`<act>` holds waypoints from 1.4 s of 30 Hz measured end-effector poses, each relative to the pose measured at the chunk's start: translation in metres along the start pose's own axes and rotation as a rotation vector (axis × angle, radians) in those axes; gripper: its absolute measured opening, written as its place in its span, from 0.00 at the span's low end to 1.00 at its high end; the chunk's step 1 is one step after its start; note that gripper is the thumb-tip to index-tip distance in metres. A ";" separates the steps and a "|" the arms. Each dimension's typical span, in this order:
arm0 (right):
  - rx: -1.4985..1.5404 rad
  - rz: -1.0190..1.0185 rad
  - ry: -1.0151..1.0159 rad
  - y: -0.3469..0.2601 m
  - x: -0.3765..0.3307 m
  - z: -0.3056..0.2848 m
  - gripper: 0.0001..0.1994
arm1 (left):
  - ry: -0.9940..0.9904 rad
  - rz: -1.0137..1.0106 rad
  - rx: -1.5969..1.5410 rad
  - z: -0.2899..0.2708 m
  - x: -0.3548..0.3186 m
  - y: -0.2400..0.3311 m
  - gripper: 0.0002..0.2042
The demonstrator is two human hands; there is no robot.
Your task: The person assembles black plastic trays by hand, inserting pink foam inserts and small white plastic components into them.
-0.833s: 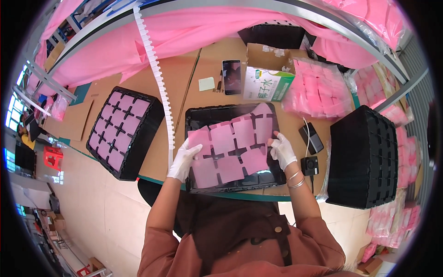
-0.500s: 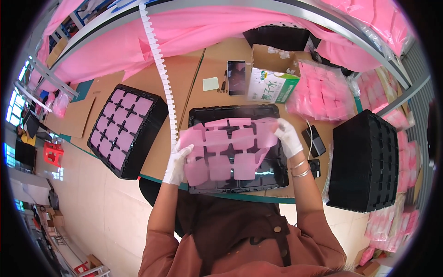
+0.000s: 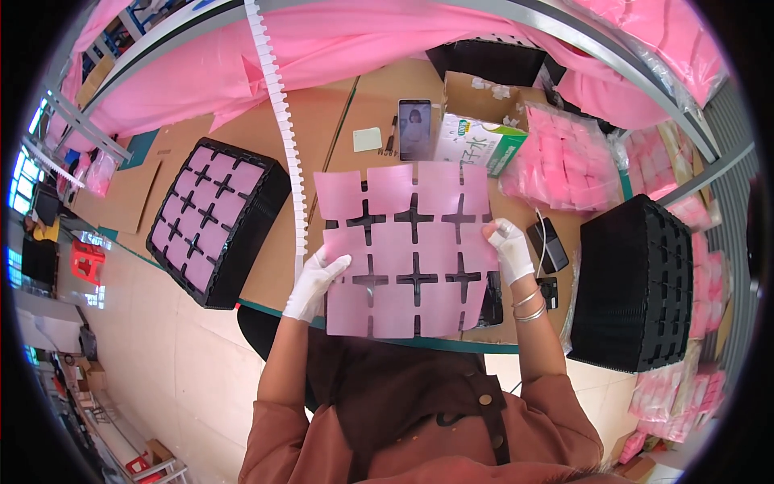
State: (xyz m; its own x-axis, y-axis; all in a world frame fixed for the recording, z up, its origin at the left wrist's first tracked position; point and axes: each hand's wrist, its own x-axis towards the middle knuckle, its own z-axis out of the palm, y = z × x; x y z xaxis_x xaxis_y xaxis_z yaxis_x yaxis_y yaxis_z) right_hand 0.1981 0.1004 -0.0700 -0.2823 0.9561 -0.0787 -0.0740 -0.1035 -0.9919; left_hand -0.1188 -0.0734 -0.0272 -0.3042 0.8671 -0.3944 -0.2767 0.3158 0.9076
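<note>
Pink sheet [image 3: 393,246] over mostly hidden tray [image 3: 493,311]

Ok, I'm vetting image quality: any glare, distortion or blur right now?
Head view, far left: the bright rectangular window is washed out; head view, top: the long silver metal rail bows from fisheye distortion; head view, centre: the translucent pink slotted sheet looks fairly sharp.

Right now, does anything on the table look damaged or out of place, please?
The open carton: ragged white patches along its inner rim look like torn paper. The lit phone beside it perhaps seems out of place. The pink sheet in the left hand and right hand shows no obvious tear.
</note>
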 end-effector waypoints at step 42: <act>0.436 0.301 -0.235 0.033 0.084 0.035 0.11 | 0.129 0.798 1.485 0.044 0.086 -0.041 0.30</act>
State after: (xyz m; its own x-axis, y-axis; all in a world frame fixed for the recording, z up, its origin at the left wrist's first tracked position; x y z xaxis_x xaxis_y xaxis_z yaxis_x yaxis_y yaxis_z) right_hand 0.1387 0.1681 -0.1058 -0.5528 0.7859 -0.2769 -0.3309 -0.5120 -0.7927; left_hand -0.0939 0.0050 -0.0921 -0.0231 0.9665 0.2555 0.9825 -0.0252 0.1844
